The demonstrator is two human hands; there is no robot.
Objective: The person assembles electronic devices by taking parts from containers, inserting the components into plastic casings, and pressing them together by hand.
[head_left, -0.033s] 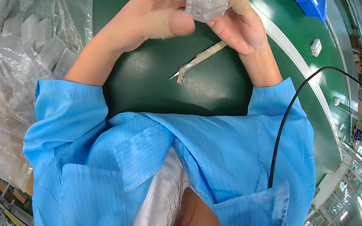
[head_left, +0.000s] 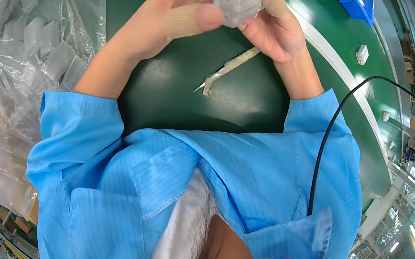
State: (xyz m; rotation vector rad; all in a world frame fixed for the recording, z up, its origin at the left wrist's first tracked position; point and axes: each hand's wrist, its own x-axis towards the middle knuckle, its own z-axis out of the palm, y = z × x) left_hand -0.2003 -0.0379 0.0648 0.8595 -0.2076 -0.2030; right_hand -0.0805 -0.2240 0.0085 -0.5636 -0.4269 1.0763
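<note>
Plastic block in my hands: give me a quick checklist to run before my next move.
1. Both hands on the plastic block: ok, the left hand and right hand are at opposite sides of it.
2. Finger cover: ok, a tan wrap shows on each hand.
3. Sharp tip covered: not ok, the pointed tool lies on the green table with its tip bare.
4. Black cable away from both hands: ok, it crosses in front of the right sleeve.
5. Block's far side free of flaws: cannot tell, it is hidden.
</note>
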